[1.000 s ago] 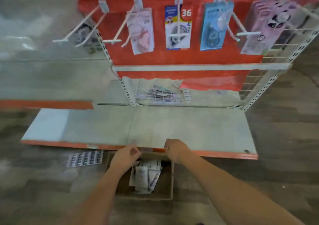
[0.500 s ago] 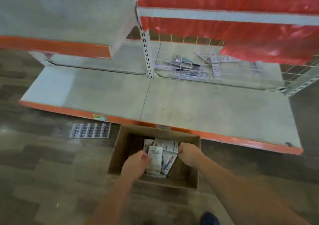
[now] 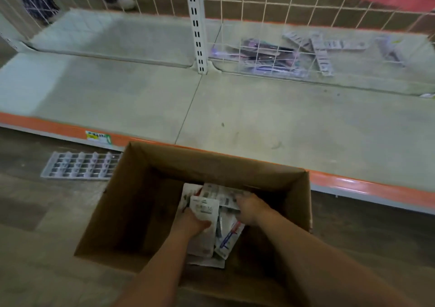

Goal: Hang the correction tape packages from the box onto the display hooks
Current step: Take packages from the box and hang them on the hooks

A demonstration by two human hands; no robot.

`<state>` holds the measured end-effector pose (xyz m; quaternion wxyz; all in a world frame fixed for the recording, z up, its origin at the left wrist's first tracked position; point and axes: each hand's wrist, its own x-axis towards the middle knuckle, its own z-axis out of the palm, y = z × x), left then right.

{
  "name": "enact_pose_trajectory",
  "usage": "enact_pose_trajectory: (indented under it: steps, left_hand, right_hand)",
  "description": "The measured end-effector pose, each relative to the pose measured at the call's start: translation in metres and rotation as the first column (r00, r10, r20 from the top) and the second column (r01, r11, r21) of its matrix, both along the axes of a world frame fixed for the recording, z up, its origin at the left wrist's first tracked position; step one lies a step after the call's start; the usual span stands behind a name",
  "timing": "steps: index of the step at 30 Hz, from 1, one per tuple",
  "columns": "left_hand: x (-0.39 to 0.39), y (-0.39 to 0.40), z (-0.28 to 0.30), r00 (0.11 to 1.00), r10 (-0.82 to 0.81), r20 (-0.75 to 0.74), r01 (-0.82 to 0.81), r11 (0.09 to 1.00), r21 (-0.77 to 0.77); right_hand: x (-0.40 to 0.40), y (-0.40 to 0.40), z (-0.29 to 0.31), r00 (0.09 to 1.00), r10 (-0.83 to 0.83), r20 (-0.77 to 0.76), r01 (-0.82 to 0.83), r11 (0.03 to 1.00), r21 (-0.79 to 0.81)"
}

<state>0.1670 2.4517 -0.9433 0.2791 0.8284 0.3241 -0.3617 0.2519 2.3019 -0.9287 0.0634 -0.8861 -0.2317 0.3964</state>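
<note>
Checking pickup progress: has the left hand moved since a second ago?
Yes. The left hand went from the shelf edge down into the box, onto the packages.

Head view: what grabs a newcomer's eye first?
The open cardboard box on the floor at bottom centre, with both hands inside: the left hand grips a white package, the right hand reaches into the pile. Behind it, the pale shelf with its orange edge.
</note>
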Motion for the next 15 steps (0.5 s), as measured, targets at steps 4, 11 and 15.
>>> enact_pose_trajectory:
  steps: [4, 11, 15]
  left_hand:
    - [0.007, -0.007, -0.031, 0.993, -0.098, -0.070, 0.098, 0.995, -0.012]
    - [0.019, -0.014, -0.044, 0.972, -0.197, -0.125, 0.210, 0.972, 0.101]
    - [0.019, -0.004, -0.056, 0.963, -0.232, -0.135, 0.244, 0.967, 0.080]
  right_hand:
    - [0.010, 0.007, -0.030, 0.998, 0.051, -0.036, -0.050, 0.998, 0.036]
    - [0.005, 0.015, -0.047, 0.996, 0.088, 0.023, -0.087, 0.994, -0.065]
    - [0.003, 0.014, -0.048, 1.000, 0.025, 0.002, -0.024, 0.996, -0.087]
